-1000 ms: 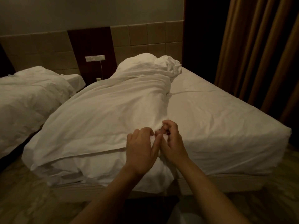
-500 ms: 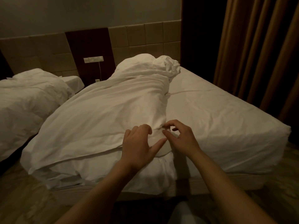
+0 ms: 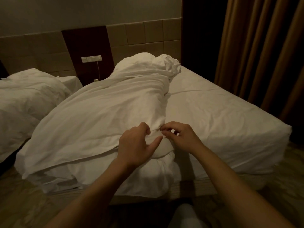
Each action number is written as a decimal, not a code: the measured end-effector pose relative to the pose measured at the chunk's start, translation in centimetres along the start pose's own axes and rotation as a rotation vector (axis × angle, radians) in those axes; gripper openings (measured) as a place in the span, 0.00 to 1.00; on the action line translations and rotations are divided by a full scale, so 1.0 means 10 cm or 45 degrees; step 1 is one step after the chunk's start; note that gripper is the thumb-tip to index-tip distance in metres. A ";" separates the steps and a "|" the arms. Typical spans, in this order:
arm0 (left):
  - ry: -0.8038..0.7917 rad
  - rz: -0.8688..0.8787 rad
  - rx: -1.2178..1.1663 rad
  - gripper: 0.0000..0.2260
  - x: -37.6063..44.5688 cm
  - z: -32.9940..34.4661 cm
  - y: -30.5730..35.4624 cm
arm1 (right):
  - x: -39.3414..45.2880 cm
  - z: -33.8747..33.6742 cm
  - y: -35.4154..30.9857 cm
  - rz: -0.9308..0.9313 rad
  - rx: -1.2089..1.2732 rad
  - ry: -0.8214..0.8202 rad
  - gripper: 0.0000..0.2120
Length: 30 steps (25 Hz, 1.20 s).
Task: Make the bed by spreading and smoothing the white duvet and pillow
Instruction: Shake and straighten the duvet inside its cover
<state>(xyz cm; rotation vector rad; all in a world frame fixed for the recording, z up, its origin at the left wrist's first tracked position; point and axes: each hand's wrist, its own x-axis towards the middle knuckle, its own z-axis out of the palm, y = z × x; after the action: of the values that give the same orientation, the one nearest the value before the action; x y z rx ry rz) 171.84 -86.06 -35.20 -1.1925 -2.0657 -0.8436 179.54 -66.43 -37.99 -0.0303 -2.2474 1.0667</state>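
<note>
- The right hand (image 3: 182, 137) has its fingers (image 3: 166, 129) curled, thumb and forefinger pinched together on the folded edge of the white duvet (image 3: 98, 116) near the bed's foot edge.
- The left hand (image 3: 136, 143) lies just beside it, fingers bent and pressed into the same fold, thumb stretched toward the right hand; whether it truly clamps the cloth I cannot tell.
- The duvet is bunched lengthwise over the left half of the bed (image 3: 222, 116), from the foot edge up to the head end, and spills over the left foot corner.
- At the head end a rumpled white pillow (image 3: 164, 63) lies under or against the duvet's top.
- The right half of the bed shows bare sheet.
- A second bed (image 3: 24, 92) stands beyond the left edge; brown curtains (image 3: 263, 51) hang beyond the right edge.
</note>
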 end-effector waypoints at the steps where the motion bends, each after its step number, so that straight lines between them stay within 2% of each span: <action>1: -0.016 -0.003 0.023 0.18 0.01 -0.03 0.00 | 0.03 0.00 0.01 0.010 -0.008 -0.013 0.07; 7: -0.057 0.109 0.176 0.19 0.10 -0.10 -0.07 | 0.13 0.02 0.05 0.053 0.016 -0.029 0.07; 14: -0.005 0.198 0.297 0.24 0.15 -0.15 -0.09 | 0.13 0.03 0.06 0.066 0.123 -0.014 0.09; 17: 0.023 0.203 0.304 0.25 0.17 -0.17 -0.10 | 0.12 0.05 0.01 0.070 0.233 -0.061 0.11; 20: 0.036 0.206 0.269 0.25 0.14 -0.16 -0.10 | 0.11 0.05 -0.04 0.076 0.208 -0.057 0.10; 26: 0.063 0.061 0.133 0.23 0.08 -0.09 0.05 | 0.09 0.02 -0.15 0.077 0.095 0.006 0.13; 30: 0.069 -0.033 0.111 0.21 0.03 -0.01 0.11 | 0.12 0.07 -0.20 0.123 0.146 0.011 0.13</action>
<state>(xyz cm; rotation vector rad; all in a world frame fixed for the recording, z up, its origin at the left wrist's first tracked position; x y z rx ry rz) 172.74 -85.54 -34.61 -1.0866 -2.0564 -0.7811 178.72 -67.88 -36.30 -0.0957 -2.1919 1.2429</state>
